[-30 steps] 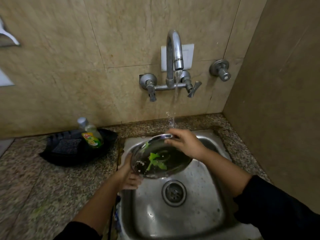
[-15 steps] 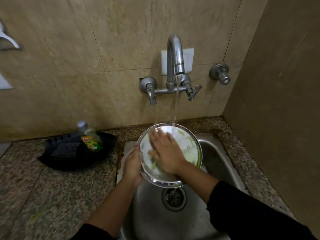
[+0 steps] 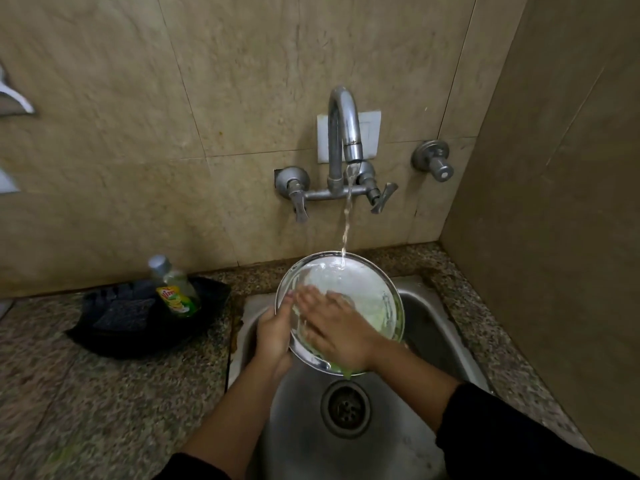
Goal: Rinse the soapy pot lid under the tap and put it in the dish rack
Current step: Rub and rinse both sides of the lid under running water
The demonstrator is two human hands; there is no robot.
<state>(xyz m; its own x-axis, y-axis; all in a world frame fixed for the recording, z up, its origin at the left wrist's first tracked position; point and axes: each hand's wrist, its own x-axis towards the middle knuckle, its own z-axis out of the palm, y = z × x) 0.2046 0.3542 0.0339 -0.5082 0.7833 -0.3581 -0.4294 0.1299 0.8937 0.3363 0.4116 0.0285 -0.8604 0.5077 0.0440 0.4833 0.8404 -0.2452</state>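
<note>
Rinsing step: pot lid (image 3: 349,289), tilted over the sink (image 3: 440,327) at 6 o'clock of the tap (image 3: 346,133), left hand (image 3: 273,336) fingers clasping its 9 o'clock rim, right hand (image 3: 334,330) flat, fingers spread, rubbing; next, likely turning it, dish rack unseen.

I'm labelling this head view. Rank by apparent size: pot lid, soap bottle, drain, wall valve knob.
1. Pot lid, clearly largest.
2. Soap bottle and drain: similar, and the drain is nearer the camera, so unranked.
3. Wall valve knob, smallest.
</note>
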